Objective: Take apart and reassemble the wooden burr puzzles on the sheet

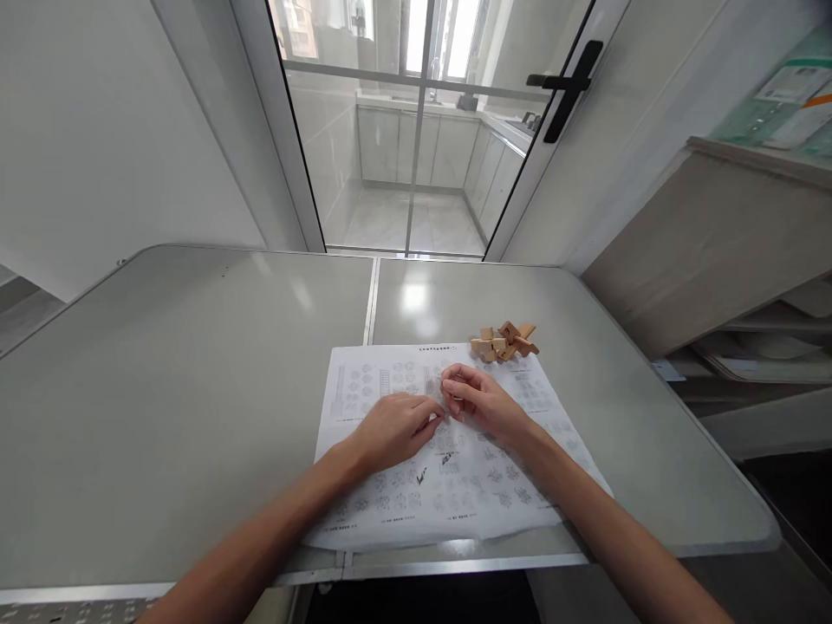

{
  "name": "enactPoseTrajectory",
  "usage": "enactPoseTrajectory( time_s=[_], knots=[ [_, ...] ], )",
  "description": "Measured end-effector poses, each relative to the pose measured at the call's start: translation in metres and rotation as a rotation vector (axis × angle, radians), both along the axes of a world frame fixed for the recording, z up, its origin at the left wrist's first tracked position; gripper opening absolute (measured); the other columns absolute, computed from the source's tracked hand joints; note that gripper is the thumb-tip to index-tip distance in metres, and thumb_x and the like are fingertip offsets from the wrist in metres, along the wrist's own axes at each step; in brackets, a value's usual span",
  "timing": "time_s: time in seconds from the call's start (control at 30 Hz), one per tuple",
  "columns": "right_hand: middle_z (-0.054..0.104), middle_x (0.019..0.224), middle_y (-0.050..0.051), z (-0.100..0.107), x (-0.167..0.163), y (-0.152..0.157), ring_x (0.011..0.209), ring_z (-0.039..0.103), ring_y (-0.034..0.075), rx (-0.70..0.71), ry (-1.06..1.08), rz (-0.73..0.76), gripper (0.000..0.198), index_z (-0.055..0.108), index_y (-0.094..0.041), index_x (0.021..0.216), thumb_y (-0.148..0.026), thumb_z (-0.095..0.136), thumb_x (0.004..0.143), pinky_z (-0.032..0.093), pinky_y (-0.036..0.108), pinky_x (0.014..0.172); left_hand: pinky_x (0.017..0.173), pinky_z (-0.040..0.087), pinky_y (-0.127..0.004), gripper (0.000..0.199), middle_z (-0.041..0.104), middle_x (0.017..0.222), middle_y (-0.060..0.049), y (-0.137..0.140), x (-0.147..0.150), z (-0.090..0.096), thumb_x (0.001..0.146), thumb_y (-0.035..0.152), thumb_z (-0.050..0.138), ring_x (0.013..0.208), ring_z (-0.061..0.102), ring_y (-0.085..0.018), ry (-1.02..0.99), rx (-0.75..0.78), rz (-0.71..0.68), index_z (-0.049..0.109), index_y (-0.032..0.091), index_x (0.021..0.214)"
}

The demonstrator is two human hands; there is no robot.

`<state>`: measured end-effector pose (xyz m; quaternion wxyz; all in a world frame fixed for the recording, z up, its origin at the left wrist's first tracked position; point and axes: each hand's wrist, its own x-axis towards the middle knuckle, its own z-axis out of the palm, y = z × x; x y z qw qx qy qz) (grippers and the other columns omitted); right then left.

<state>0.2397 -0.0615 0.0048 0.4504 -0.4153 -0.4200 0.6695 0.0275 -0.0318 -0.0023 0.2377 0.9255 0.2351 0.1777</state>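
Left hand [398, 426] and right hand [486, 406] close together over a big white paper sheet printed with rows of small grey diagrams [455, 498]. Fingers curled on both, fingertips near each other; from where I'm standing can't tell if either grip is clamped on anything. Sheet is spread on the smooth grey metal-edged tabletop [162, 416], its near edge a bit wavy by the front rim. Cluster of light and darker brown wooden pieces [494, 345] at the sheet's far right corner, just beyond the right hand. Glass door with black handle [573, 91] past the tabletop
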Motion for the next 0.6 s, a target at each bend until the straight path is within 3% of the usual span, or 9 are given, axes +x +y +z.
enactPoseTrajectory(
  time_s=[0.17,0.4,0.6],
  knots=[
    [0.061,0.065,-0.005,-0.0023,0.0007,0.0011,0.058,0.051,0.012,0.016,0.02,0.013,0.028,0.065,-0.021,0.094,-0.044,0.08,0.09,0.045,0.028,0.061,0.062,0.044,-0.028,0.022,0.079,0.095,-0.001,0.0003,-0.0013,-0.0014,0.104,0.023,0.047,0.07,0.07,-0.016,0.041,0.02,0.031,0.069,0.024,0.106],
    [0.058,0.062,-0.006,-0.0014,0.0007,0.0022,0.055,0.049,0.011,0.063,0.048,0.018,0.029,0.063,-0.022,0.093,-0.046,0.079,0.091,0.042,0.027,0.059,0.062,0.042,-0.027,0.02,0.079,0.095,-0.001,0.0011,-0.0024,-0.0004,0.105,0.023,0.048,0.069,0.07,-0.016,0.079,0.072,0.03,0.068,0.023,0.105],
    [0.044,0.053,-0.009,-0.0033,0.0008,0.0046,0.043,0.033,0.008,0.102,0.087,-0.124,0.036,0.056,-0.022,0.077,-0.048,0.078,0.091,0.026,0.024,0.046,0.058,0.038,-0.027,0.02,0.078,0.089,-0.001,0.0052,-0.0046,-0.0002,0.106,0.023,0.046,0.067,0.068,-0.015,0.08,0.111,-0.01,0.066,0.022,0.102]
  ],
)
